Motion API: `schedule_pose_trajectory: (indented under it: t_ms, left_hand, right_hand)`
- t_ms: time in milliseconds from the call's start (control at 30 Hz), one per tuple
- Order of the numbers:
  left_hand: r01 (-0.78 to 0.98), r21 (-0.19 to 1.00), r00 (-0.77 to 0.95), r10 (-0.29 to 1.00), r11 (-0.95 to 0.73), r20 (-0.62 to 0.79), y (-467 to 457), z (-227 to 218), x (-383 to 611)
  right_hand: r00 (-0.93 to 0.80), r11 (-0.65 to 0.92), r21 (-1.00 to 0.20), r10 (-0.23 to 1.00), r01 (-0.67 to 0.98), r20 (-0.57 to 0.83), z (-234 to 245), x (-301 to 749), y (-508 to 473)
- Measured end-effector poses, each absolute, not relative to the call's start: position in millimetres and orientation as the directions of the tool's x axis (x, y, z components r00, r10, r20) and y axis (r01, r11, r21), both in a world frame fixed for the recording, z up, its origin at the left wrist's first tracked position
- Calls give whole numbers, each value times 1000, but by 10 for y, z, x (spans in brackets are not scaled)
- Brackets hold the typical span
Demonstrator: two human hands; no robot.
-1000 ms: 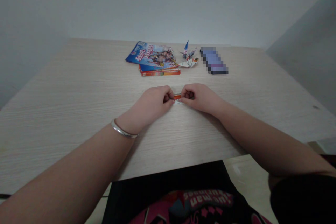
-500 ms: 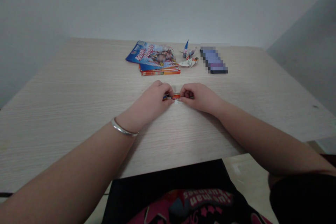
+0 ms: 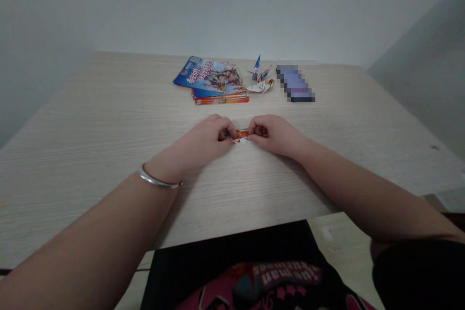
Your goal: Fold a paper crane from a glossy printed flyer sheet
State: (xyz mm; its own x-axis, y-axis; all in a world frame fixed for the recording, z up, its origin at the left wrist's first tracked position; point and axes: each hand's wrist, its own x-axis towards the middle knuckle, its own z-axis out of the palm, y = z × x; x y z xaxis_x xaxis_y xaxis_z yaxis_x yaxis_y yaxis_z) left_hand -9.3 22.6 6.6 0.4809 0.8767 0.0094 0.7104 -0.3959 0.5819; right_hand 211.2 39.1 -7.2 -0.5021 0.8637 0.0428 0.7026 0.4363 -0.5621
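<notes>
Between my two hands, a small folded piece of printed paper point(image 3: 241, 135) lies at the middle of the table, red-orange on its far part and white with spots on its near part. My left hand point(image 3: 214, 136) pinches its left end between thumb and fingers. With curled fingers and thumb, my right hand point(image 3: 271, 133) grips the right end. Both ends of the paper are hidden by my fingertips. A silver bangle point(image 3: 158, 181) circles my left wrist.
Beyond my hands lies a stack of colourful leaflets point(image 3: 214, 80). Right of it stand folded paper cranes point(image 3: 259, 80), and further right a phone point(image 3: 296, 82), blurred by pixels. The pale wood table point(image 3: 109, 106) meets a wall point(image 3: 218, 5).
My left hand has shifted a little to the left, so more of the paper's red and white surface shows. My right hand has stayed in place.
</notes>
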Motion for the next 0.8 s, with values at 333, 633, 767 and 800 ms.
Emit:
schedule_pose_trajectory:
  t_ms: [333,633,767,800]
  left_hand:
    - [738,469,458,870,-486,182,202,-97,-37]
    - [808,349,463,878,-474,122,179,-49,32]
    - [827,295,464,877,-479,125,166,-33,52]
    - [830,288,464,878,-477,119,161,-25,55]
  right_hand:
    - [-495,428,-545,868,721,27,-56,2055,385]
    - [-473,424,-547,879,722,56,-87,2087,386]
    - [-452,444,-492,885,749,110,-77,2128,388]
    - [-443,445,-469,888,763,123,-71,2142,388]
